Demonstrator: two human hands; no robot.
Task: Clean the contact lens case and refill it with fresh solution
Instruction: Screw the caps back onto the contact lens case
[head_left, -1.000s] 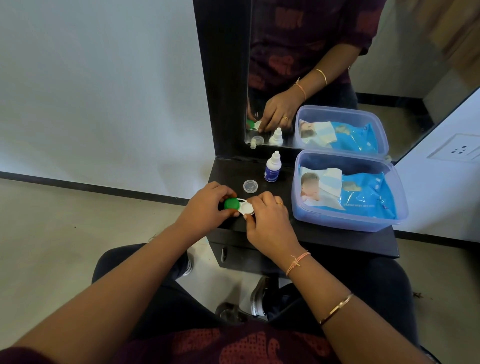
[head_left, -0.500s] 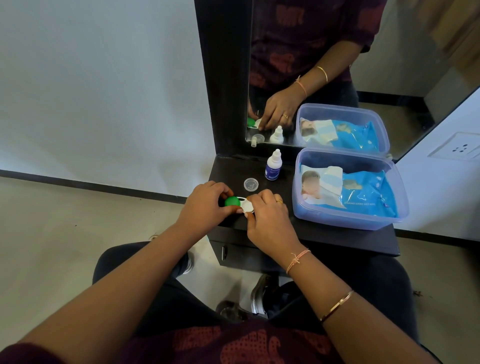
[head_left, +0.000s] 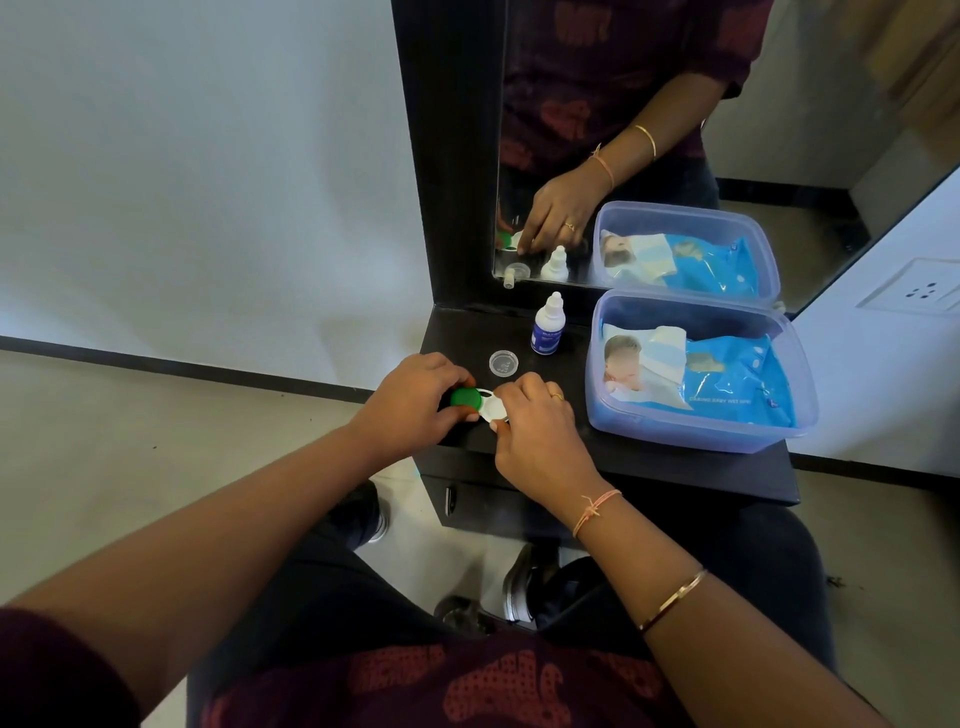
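Contact lens case (head_left: 491, 408) is at the front left corner of the dark worktop (head_left: 675, 473), held from both ends. Whether it rests on the surface or is just lifted cannot be told.

Left hand (head_left: 415, 400): fingers curled round the green cap (head_left: 466, 398).

Right hand (head_left: 535, 431): fingertips pinch the white end.

Solution bottle (head_left: 548, 332) stands upright near the back edge, with a clear round cap (head_left: 503, 362) just in front of it.

Plastic tub (head_left: 696, 439) on the right side holds a blue wipes pack (head_left: 727, 379).
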